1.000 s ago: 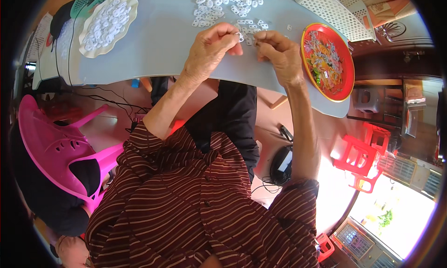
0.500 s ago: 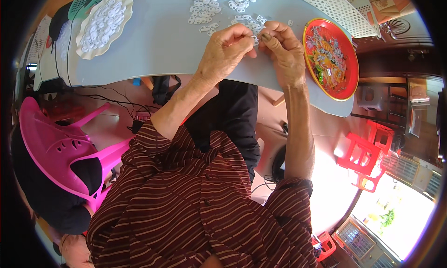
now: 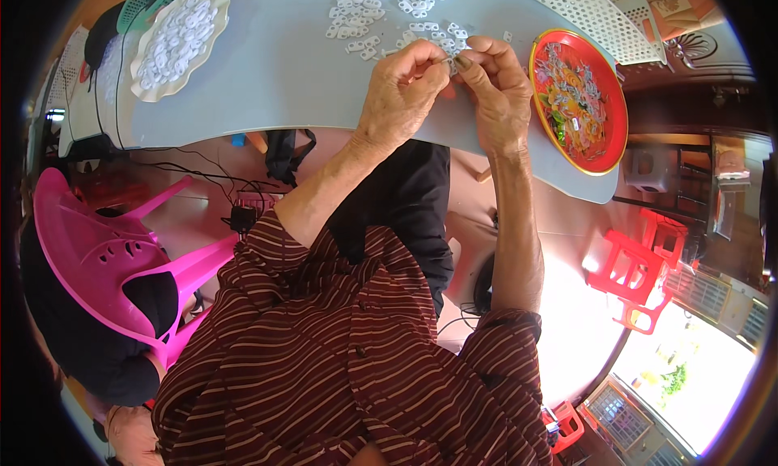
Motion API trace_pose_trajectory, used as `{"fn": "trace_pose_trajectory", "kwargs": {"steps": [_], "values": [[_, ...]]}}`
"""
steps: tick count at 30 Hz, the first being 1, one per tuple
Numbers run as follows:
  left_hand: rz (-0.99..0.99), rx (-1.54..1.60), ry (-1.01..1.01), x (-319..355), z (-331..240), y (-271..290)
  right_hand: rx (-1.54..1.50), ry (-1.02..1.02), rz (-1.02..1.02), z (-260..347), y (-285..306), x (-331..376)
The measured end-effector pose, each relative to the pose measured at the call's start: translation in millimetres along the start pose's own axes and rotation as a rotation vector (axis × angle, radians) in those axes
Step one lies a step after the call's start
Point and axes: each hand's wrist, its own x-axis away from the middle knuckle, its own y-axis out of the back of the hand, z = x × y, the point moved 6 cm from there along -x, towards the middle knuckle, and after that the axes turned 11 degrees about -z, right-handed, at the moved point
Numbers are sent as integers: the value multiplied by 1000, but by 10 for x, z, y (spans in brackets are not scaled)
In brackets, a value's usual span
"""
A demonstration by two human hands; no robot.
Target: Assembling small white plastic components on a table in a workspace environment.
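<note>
Above the grey table's front edge, my two hands meet with their fingertips pinched together. My left hand (image 3: 401, 93) and my right hand (image 3: 502, 97) both grip one small white plastic piece (image 3: 451, 64), mostly covered by the fingers. Just beyond them lie many loose white plastic pieces (image 3: 355, 14), each with two holes. To the right of my right hand is a round red tray (image 3: 613, 134) with a gold rim and a flower print. Thin greyish bits and one white piece (image 3: 576, 124) lie in it.
A scalloped cream plate (image 3: 154, 96) heaped with white pieces stands on the left of the table (image 3: 267, 77), beside a green basket (image 3: 139, 8). White perforated baskets (image 3: 592, 20) stand at the back right. A pink plastic chair (image 3: 89, 255) and a seated person (image 3: 89, 361) are at the left.
My left hand has shifted slightly to the right, its fingers closer to my right hand. Both hands keep their pinch on the small white piece.
</note>
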Motion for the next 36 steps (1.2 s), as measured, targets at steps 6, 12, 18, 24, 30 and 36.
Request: {"fn": "trace_pose_trajectory", "kwargs": {"steps": [6,12,18,24,30,36], "values": [[41,-13,43,7,5,10,105,15,-43,32,8,46],[157,-14,57,-19,20,21,225,7,10,46,5,26],[139,35,24,-18,25,-19,376,20,-45,96,-30,42],[125,-23,71,-16,32,3,339,-42,-60,46,39,-5],[65,59,49,-13,34,20,345,6,-60,115,-43,42],[115,33,30,-16,49,-21,252,-25,-47,54,-18,61]]}}
